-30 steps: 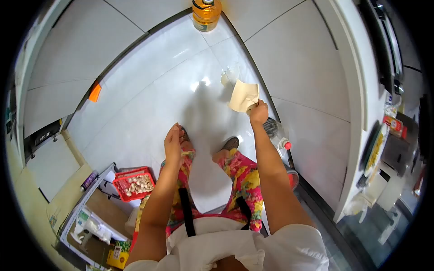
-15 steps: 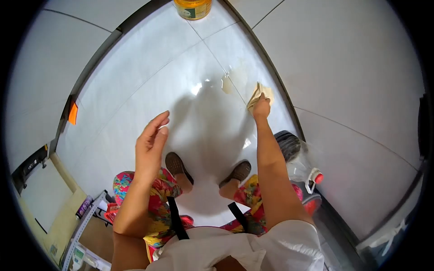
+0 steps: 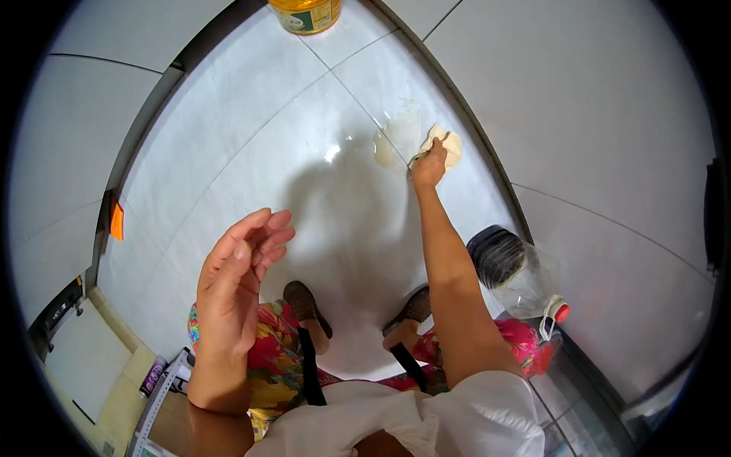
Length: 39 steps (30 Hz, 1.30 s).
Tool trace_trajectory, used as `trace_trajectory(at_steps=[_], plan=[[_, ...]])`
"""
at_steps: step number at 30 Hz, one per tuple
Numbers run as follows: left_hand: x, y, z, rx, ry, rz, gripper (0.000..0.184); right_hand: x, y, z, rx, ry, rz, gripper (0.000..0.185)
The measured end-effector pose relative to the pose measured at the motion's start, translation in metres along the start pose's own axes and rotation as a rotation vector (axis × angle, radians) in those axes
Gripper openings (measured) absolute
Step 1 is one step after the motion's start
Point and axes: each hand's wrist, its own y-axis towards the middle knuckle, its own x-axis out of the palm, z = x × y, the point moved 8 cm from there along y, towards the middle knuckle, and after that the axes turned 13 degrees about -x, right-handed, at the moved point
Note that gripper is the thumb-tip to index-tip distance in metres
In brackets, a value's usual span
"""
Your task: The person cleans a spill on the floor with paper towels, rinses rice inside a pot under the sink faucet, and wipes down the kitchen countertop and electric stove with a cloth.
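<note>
My right hand [image 3: 430, 164] grips a pale yellow cloth [image 3: 452, 149] and presses it on the white tiled floor [image 3: 251, 167], close to the dark edging at the right. Just left of the cloth lies a yellowish liquid spill [image 3: 387, 149], with a fainter wet smear [image 3: 405, 122] above it. My left hand [image 3: 242, 266] hovers over the floor in front of my left knee, fingers loosely curled and apart, holding nothing.
A bottle of yellow oil [image 3: 306, 14] stands at the far end. A clear plastic jug [image 3: 529, 278] with a red cap lies by my right knee. An orange tag [image 3: 116, 219] is at the left edging, and a purple can [image 3: 154, 375] stands lower left.
My right hand and the cloth have shifted slightly left and up, closer to the spill. My left hand has come lower and nearer, its fingers turned more toward the camera.
</note>
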Motion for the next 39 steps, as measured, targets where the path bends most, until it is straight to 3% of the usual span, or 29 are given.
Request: trace_trajectory(at_steps=[1,5,6,11,16,19,21,22,25,26,29,32,35,38,39], plan=[[-0.001,-0.002,0.001,-0.011,-0.033,-0.004,0.049,-0.001,0.0,0.001,-0.057,0.035,0.091,0.035],[-0.001,-0.002,0.001,0.02,-0.065,-0.035,0.048,-0.005,0.051,-0.032,-0.274,0.097,0.089,0.027],[-0.002,-0.003,-0.002,0.011,-0.068,-0.031,0.048,0.003,0.069,-0.032,-0.158,0.101,0.02,0.022],[-0.005,-0.004,-0.005,-0.001,-0.083,-0.004,0.048,0.054,0.109,-0.04,-0.269,0.176,-0.224,0.019],[0.0,-0.002,-0.005,-0.011,-0.085,-0.009,0.048,0.078,0.086,-0.055,-0.318,0.284,-0.504,0.019],[0.008,0.002,-0.007,-0.041,-0.074,-0.024,0.048,0.09,0.06,-0.078,-0.482,0.249,-0.703,0.019],[0.011,0.005,-0.008,-0.058,-0.069,-0.028,0.048,0.102,0.02,-0.094,-0.421,0.364,-1.004,0.018],[0.012,0.007,-0.009,-0.065,-0.071,-0.027,0.048,0.101,-0.001,-0.111,-0.699,0.153,-0.927,0.017],[0.009,0.012,-0.008,-0.064,-0.069,0.001,0.048,0.097,-0.017,-0.122,-0.832,-0.164,-0.829,0.018],[0.007,0.014,-0.008,-0.062,-0.068,0.014,0.048,0.102,-0.017,-0.12,-0.776,-0.229,-0.905,0.022],[0.002,0.017,-0.009,-0.052,-0.071,0.019,0.047,0.084,-0.018,-0.13,-0.873,-0.398,-0.938,0.024],[0.003,0.016,-0.009,-0.04,-0.079,-0.006,0.045,0.068,-0.025,-0.116,-0.923,-0.421,-0.985,0.025],[0.005,0.017,-0.009,-0.043,-0.088,-0.018,0.043,0.05,-0.033,-0.109,-1.065,-0.317,-0.826,0.026],[0.007,0.02,-0.011,-0.053,-0.085,-0.046,0.042,0.043,-0.028,-0.1,-0.812,-0.128,-0.885,0.024],[0.008,0.021,-0.01,-0.055,-0.081,-0.052,0.042,0.035,-0.021,-0.099,-0.726,-0.055,-0.755,0.025]])
